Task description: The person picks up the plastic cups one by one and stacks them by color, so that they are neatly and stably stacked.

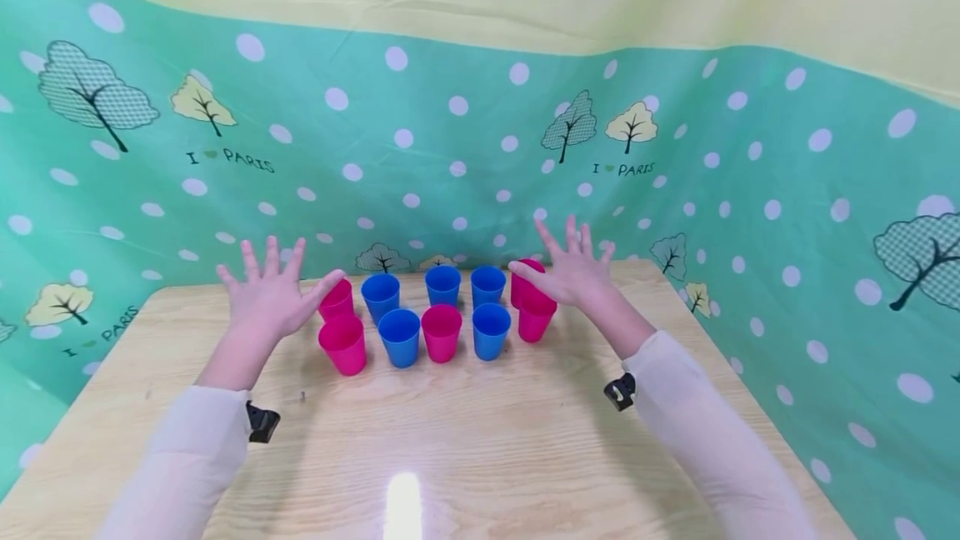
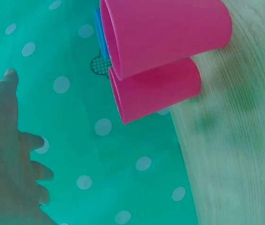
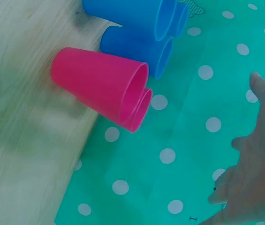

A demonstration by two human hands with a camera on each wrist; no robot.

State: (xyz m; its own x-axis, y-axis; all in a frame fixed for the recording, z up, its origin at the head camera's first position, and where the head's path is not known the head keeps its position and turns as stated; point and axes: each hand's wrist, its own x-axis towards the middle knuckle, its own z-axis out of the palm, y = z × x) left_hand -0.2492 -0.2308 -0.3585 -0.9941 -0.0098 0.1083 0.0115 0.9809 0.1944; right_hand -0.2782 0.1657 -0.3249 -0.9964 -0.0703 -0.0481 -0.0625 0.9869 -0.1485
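Note:
Two rows of pink and blue plastic cups stand upright, mouths up, toward the back of the table. At the left end are a front pink cup [image 1: 343, 347] and one behind it; at the right end a pink cup [image 1: 535, 317] has another behind, partly covered by my right hand. Between them sit several blue cups [image 1: 399, 340] and a pink cup [image 1: 441, 334]. My left hand [image 1: 266, 298] is raised with fingers spread, left of the cups, holding nothing. Likewise spread, my right hand [image 1: 573, 271] hovers by the right end. Both wrist views show the hands apart from the cups.
The light wooden table [image 1: 450, 440] reaches back to a green dotted cloth [image 1: 435, 165] hung behind and along the right side. A small dark mark [image 1: 303, 396] lies on the wood left of the cups. Bright glare shows near the front.

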